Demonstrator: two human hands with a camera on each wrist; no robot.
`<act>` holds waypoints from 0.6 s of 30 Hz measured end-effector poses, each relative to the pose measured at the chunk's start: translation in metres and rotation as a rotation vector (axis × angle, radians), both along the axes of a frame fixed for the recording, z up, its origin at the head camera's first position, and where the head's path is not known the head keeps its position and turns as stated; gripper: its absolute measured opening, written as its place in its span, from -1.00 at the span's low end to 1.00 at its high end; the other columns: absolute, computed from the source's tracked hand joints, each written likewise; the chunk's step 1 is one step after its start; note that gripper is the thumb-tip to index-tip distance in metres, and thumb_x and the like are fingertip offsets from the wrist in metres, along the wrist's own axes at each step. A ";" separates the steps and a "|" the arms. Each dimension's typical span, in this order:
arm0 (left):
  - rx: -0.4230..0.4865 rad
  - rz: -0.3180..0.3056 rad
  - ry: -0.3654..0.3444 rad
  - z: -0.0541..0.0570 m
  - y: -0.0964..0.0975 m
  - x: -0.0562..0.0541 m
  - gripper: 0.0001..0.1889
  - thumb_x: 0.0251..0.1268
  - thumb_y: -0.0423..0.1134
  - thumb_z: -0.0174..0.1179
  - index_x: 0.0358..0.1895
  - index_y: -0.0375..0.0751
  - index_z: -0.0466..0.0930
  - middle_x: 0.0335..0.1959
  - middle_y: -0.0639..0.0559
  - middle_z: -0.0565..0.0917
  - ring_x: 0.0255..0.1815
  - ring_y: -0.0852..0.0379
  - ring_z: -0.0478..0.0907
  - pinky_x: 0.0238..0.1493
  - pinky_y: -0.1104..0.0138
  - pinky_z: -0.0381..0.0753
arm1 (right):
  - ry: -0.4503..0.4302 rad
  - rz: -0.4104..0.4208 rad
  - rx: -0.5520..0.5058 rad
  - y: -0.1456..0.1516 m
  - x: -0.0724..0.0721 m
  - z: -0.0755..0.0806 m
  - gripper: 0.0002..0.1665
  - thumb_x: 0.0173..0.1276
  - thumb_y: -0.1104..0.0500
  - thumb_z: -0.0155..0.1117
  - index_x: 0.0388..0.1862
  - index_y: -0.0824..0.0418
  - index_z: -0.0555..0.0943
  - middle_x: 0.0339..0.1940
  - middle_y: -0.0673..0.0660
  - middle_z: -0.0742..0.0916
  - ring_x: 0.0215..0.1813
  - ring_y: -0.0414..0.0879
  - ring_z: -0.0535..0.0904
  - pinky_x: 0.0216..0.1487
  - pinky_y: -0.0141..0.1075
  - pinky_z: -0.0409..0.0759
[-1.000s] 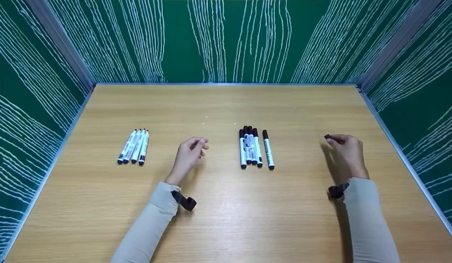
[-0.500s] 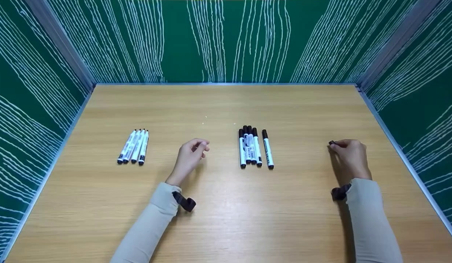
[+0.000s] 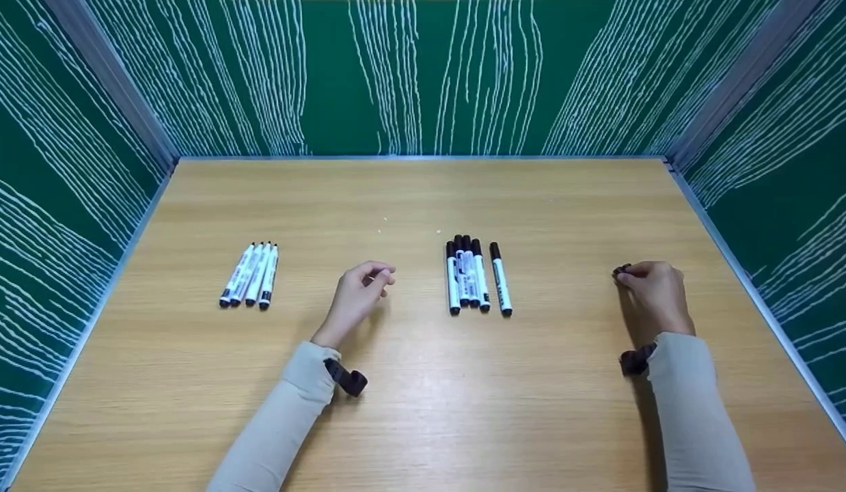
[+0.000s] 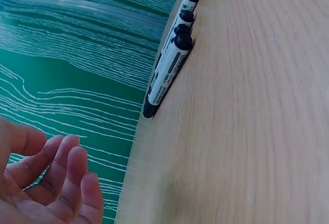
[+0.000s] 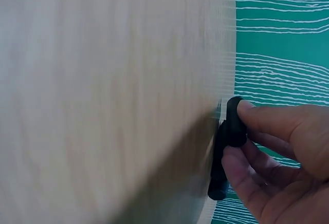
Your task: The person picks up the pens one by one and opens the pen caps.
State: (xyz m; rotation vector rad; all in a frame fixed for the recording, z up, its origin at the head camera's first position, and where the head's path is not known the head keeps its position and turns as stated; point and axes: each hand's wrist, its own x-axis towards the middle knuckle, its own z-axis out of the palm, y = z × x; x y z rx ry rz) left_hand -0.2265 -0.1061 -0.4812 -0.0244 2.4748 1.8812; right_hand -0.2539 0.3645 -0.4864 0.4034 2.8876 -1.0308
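My right hand (image 3: 657, 292) pinches a small black marker cap (image 5: 236, 124) between thumb and fingers, low over the right side of the table. Beside it in the right wrist view, more black caps (image 5: 218, 183) lie along the table, partly hidden by the fingers. My left hand (image 3: 356, 295) hovers over the table with loosely curled fingers and holds nothing. Between the hands lies a group of capped whiteboard markers (image 3: 468, 273), white with black ends, with one capped marker (image 3: 501, 279) slightly apart. Left of my left hand, several uncapped markers (image 3: 251, 275) lie side by side, tips pointing away.
The wooden table (image 3: 423, 424) is bordered by green walls (image 3: 341, 75) with white wavy lines on three sides. Tiny white specks lie near its middle. A dark strap (image 3: 346, 378) is on the left wrist and another strap (image 3: 637, 359) on the right.
My right hand has moved slightly right and nearer with the cap, down toward the table, then stayed almost still. My left hand has shifted very slightly. The markers lie as before.
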 end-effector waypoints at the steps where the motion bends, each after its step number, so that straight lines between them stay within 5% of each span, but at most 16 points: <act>1: 0.001 -0.003 0.004 0.000 0.000 0.000 -0.78 0.37 -0.34 0.07 -0.06 -0.36 0.63 -0.31 -0.08 0.68 -0.45 0.21 0.51 -0.32 0.40 0.57 | -0.005 -0.003 -0.003 0.000 0.000 0.000 -0.58 0.45 0.23 0.11 0.16 0.49 0.51 0.19 0.51 0.54 0.24 0.35 0.45 0.29 0.16 0.37; 11: -0.004 -0.007 0.019 -0.001 -0.003 0.003 -0.80 0.36 -0.34 0.08 -0.07 -0.30 0.65 -0.29 -0.07 0.67 -0.33 0.11 0.55 -0.31 0.45 0.52 | -0.049 -0.032 -0.057 0.000 -0.001 -0.003 -0.60 0.43 0.26 0.13 0.17 0.44 0.51 0.21 0.49 0.52 0.23 0.32 0.45 0.30 0.13 0.37; 18: -0.002 -0.021 0.076 -0.001 -0.004 0.003 -0.78 0.33 -0.37 0.08 -0.07 -0.40 0.64 -0.32 -0.11 0.69 -0.24 -0.05 0.60 -0.35 0.51 0.50 | 0.056 0.008 -0.007 0.000 0.003 -0.001 -0.64 0.40 0.27 0.16 0.07 0.50 0.57 0.11 0.51 0.59 0.19 0.36 0.50 0.25 0.14 0.42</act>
